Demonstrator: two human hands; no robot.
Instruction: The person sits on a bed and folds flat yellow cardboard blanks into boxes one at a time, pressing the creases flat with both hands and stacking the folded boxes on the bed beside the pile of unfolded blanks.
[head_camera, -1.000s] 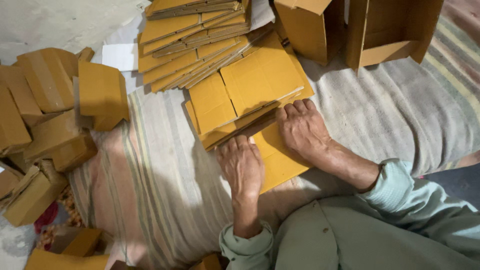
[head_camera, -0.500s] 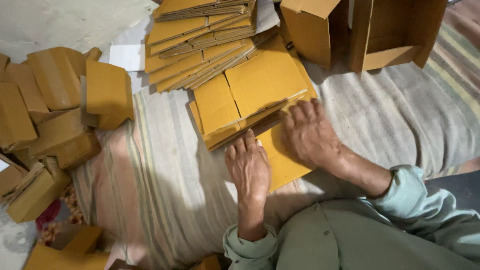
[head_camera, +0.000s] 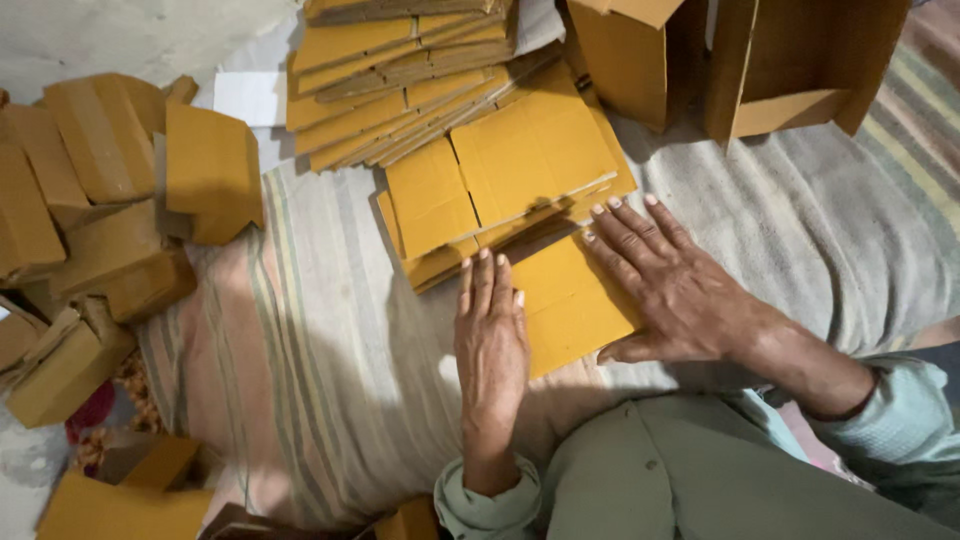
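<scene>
My left hand (head_camera: 491, 340) lies flat, fingers together, on the striped cloth at the near left edge of a flat yellow cardboard blank (head_camera: 570, 300). My right hand (head_camera: 672, 285) presses palm-down on the right part of that same blank, fingertips touching the low stack of flat yellow blanks (head_camera: 500, 185) just beyond it. Neither hand grips anything. The blank's near right corner is hidden under my right hand.
A fanned pile of flat blanks (head_camera: 400, 75) lies farther back. Folded small cardboard boxes (head_camera: 110, 200) are heaped at the left. Two larger open brown cartons (head_camera: 790, 65) stand at the top right. A striped grey cloth (head_camera: 330, 350) covers the surface.
Both hands have slid slightly toward me and to the right over the blank; the view has shifted a little. The blank stays flat under them.
</scene>
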